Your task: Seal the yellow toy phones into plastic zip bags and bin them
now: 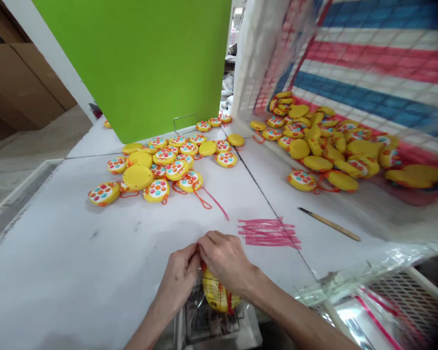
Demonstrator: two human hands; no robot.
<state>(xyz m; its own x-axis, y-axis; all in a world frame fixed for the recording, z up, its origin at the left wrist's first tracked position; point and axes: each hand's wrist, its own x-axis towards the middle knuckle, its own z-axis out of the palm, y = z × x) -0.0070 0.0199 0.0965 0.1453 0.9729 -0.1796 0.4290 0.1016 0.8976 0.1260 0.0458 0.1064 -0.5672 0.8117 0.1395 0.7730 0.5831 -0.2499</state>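
Observation:
My left hand (182,270) and my right hand (226,257) meet fingertip to fingertip at the table's near edge. Both are closed in a pinch at the end of a clear printed plastic bag (237,316). Inside the bag is a yellow rounded toy (213,291) with an orange cord, partly covered by my right hand. The exact spot pinched is hidden by the fingers. Just beyond my right hand lies a row of pink tie strips (268,232). A single pink strip (217,204) rests farther back, beside the loose toys.
Several yellow turtle-like toys (136,177) with coloured dots lie on the white table (76,272) before a green panel (142,63). A mesh-sided container (372,63) at right has more toys (314,141) heaped at its opening. A thin wooden-handled tool (330,223) lies nearby.

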